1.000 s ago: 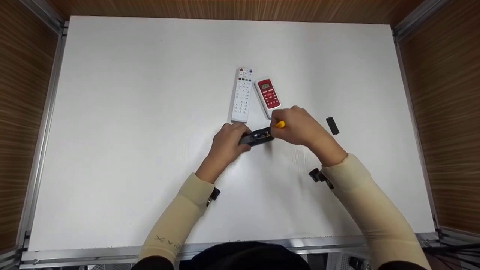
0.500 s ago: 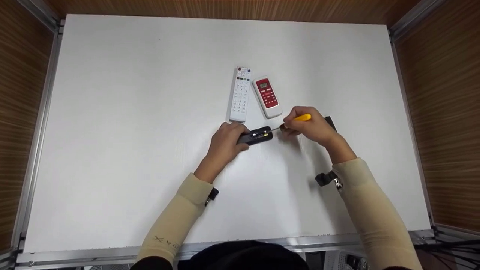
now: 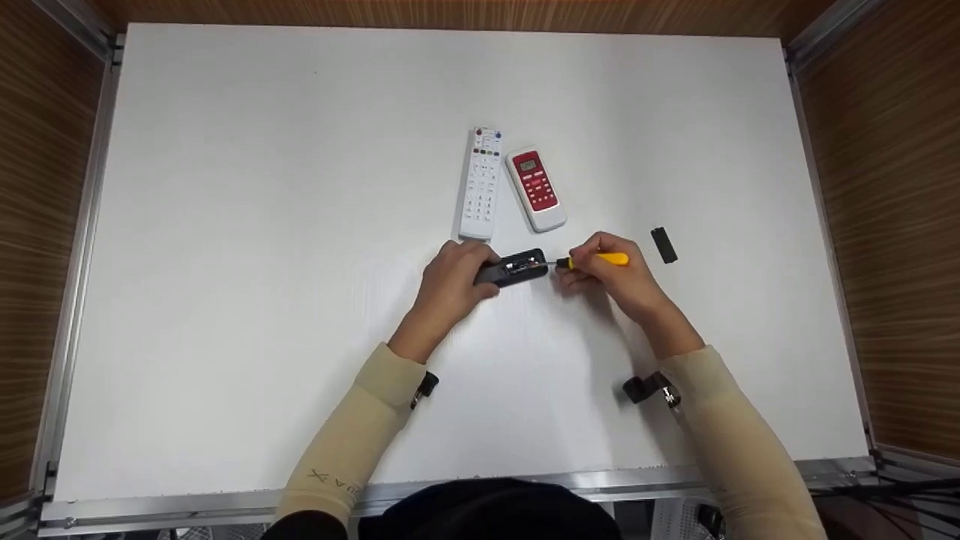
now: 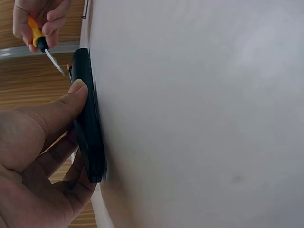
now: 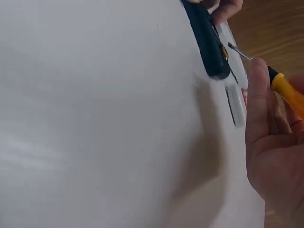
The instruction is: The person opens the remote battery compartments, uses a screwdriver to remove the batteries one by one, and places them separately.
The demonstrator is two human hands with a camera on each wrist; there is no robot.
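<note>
My left hand (image 3: 452, 283) grips one black remote (image 3: 513, 269), which lies on the white tabletop (image 3: 262, 225) near its middle. My thumb (image 4: 71, 97) presses along the remote's top edge while my other fingers curl under its near side, so they are clamped round it. The open battery compartment at its right end faces my other hand.

My right hand (image 3: 611, 279) holds one screwdriver with a yellow handle (image 3: 600, 259). My fingers (image 5: 259, 90) are curled and pinched round the handle. The thin metal blade points left at the open end of the black remote; its tip is just beside the compartment, and I cannot tell whether it touches.

There are three remotes in all. Beyond the black one lie one long white remote (image 3: 480, 184) and one shorter remote with a red face (image 3: 535, 188), side by side, just apart from each other. One small black cover piece (image 3: 664, 245) lies alone on the tabletop to the right of my right hand, not touching it.

Each wrist carries one black clip, two in total, over the two pale sleeves.
</note>
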